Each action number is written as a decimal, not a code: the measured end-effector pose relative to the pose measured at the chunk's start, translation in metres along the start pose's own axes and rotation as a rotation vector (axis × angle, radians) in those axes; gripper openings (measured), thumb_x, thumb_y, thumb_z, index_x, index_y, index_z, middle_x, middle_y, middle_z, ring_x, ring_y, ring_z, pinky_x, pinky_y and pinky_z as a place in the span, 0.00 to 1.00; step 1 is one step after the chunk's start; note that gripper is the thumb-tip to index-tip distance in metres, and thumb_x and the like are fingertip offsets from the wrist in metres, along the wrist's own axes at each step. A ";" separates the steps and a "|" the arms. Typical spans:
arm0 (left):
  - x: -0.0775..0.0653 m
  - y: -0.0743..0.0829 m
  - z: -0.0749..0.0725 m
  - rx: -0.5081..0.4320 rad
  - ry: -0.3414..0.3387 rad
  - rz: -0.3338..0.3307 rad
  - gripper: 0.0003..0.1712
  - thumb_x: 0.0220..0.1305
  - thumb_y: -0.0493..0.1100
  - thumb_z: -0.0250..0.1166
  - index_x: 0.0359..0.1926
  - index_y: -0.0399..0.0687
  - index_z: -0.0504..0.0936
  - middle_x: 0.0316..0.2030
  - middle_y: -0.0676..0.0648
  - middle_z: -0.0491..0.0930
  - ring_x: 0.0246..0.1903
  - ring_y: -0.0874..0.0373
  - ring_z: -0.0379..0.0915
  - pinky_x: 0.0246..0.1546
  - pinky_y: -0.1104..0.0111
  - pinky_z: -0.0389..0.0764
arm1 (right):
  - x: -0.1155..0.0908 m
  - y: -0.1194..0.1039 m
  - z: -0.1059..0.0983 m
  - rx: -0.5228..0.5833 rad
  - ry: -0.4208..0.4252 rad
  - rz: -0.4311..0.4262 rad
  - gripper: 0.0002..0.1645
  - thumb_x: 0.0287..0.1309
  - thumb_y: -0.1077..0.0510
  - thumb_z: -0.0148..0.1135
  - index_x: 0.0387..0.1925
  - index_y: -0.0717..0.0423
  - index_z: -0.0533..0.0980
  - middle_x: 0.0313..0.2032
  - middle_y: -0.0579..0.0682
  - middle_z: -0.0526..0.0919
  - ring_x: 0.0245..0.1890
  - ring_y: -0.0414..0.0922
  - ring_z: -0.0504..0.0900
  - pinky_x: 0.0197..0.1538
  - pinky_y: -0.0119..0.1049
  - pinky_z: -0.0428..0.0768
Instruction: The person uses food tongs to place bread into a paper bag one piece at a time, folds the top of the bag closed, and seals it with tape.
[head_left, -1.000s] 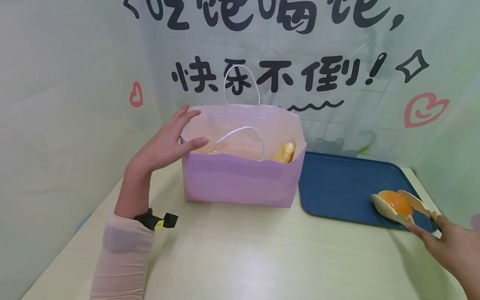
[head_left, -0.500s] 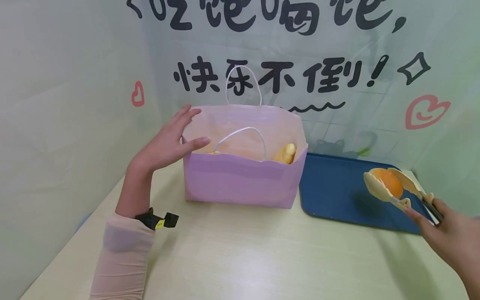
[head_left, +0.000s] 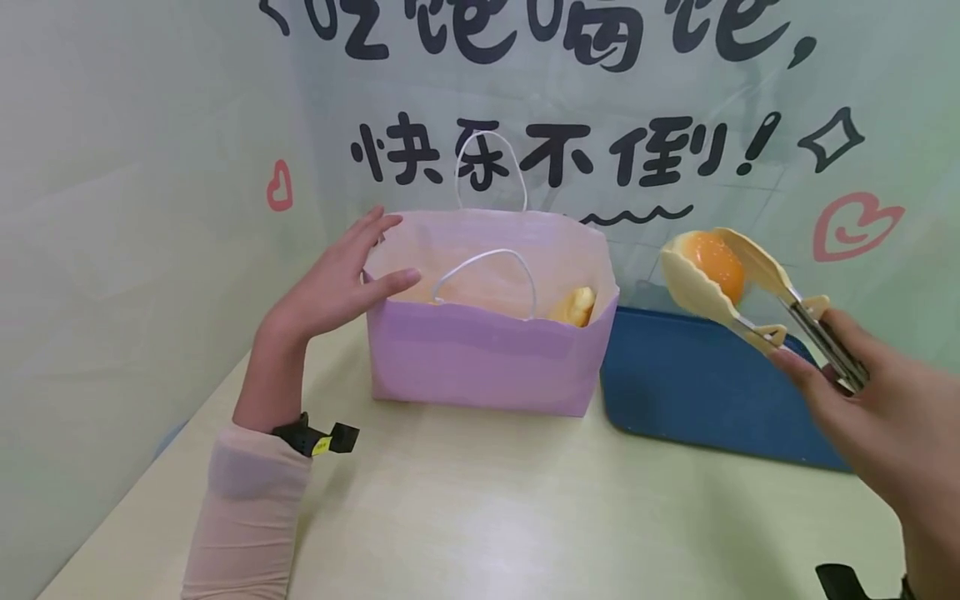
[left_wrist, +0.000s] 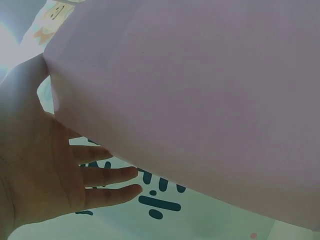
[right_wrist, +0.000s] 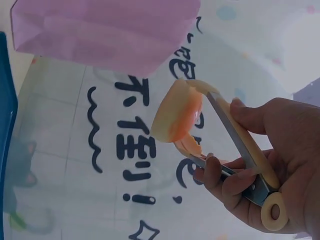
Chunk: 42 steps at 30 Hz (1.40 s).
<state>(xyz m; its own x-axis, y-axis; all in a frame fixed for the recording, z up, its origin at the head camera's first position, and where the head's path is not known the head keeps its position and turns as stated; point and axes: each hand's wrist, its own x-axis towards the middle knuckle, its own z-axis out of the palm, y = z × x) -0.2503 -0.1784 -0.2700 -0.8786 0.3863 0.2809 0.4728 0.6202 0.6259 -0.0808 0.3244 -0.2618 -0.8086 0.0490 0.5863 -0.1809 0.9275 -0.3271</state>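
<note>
My right hand (head_left: 885, 408) grips a pair of food tongs (head_left: 832, 350) with cream ends and metal arms. Pinched between those ends is a round bun (head_left: 715, 265) with a glossy orange top and pale underside, raised above the tray's back edge. In the right wrist view the bun (right_wrist: 175, 112) shows side-on, with fingers and thumb curled round the tongs' arms. A purple paper bag (head_left: 480, 358) stands upright, its mouth wide. My left hand (head_left: 326, 287) rests at its left edge, fingers extended and thumb over the front rim. A yellow bread piece (head_left: 577, 307) peeks out inside the bag.
A blue tray (head_left: 697, 387) lies on the table right of the bag. White string handles (head_left: 491, 135) rise from the bag's rims. Behind stands a printed backdrop (head_left: 600, 92) with dark lettering, and fabric walls flank the table.
The right hand has lifted the bun off the tray with the tongs and carried it up and leftward toward the bag. The left hand stays at the bag's edge.
</note>
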 end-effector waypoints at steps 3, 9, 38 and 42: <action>-0.001 -0.002 0.002 -0.013 0.003 -0.004 0.50 0.72 0.67 0.62 0.84 0.54 0.55 0.85 0.52 0.40 0.79 0.44 0.54 0.69 0.41 0.69 | 0.009 -0.020 0.003 -0.020 0.017 -0.058 0.31 0.64 0.51 0.76 0.63 0.61 0.79 0.22 0.52 0.76 0.16 0.33 0.62 0.18 0.28 0.58; 0.000 -0.001 0.001 -0.016 0.000 -0.002 0.49 0.72 0.66 0.62 0.84 0.53 0.56 0.85 0.52 0.41 0.79 0.45 0.56 0.68 0.42 0.71 | 0.027 -0.049 0.011 0.071 -0.005 -0.142 0.36 0.57 0.53 0.81 0.67 0.54 0.81 0.26 0.52 0.84 0.20 0.32 0.68 0.20 0.26 0.62; 0.004 -0.002 0.001 0.002 0.002 -0.006 0.51 0.70 0.70 0.62 0.84 0.55 0.55 0.85 0.52 0.40 0.81 0.45 0.48 0.74 0.38 0.61 | 0.097 -0.148 0.057 0.092 -0.288 -0.385 0.44 0.67 0.38 0.70 0.76 0.56 0.70 0.22 0.43 0.81 0.16 0.39 0.73 0.20 0.38 0.69; 0.003 -0.002 0.000 0.009 0.004 -0.002 0.51 0.70 0.69 0.62 0.84 0.55 0.56 0.85 0.52 0.40 0.83 0.48 0.42 0.77 0.38 0.54 | 0.092 -0.135 0.051 0.139 -0.219 -0.352 0.44 0.65 0.44 0.75 0.77 0.53 0.70 0.28 0.48 0.82 0.20 0.42 0.73 0.20 0.34 0.69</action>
<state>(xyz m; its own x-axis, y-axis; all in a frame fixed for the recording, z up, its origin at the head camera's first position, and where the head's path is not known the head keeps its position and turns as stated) -0.2540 -0.1783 -0.2703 -0.8799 0.3822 0.2822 0.4713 0.6271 0.6202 -0.1597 0.1848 -0.2017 -0.7814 -0.3545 0.5136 -0.5279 0.8144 -0.2409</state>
